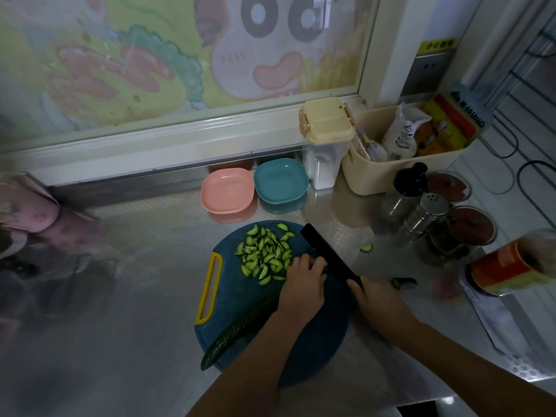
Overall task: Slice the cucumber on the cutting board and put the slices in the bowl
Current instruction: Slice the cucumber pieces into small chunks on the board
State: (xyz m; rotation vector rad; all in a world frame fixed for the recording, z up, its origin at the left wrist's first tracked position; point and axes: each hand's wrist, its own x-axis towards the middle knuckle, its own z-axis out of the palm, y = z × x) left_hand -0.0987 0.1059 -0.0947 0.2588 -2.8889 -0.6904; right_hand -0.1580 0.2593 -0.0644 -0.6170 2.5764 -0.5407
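Note:
A round dark blue cutting board [316, 350] with a yellow handle lies on the steel counter. A long dark cucumber [237, 331] lies across it, its lower end over the board's near edge. My left hand [304, 284] holds the cucumber's upper end with curled fingers. My right hand [377, 299] grips the handle of a black knife [326, 254], whose blade stands beside my left fingers. A heap of pale green slices [266, 254] lies on the board's far half. A pink bowl [227, 190] and a teal bowl [280, 181] stand behind the board.
Two cucumber bits [366, 248] [403, 282] lie on the counter right of the board. Spice jars [427, 215], a red-labelled can [505, 269], a cream-lidded container [326, 139] and a cream basket [400, 164] crowd the right. A pink object [27, 212] sits far left.

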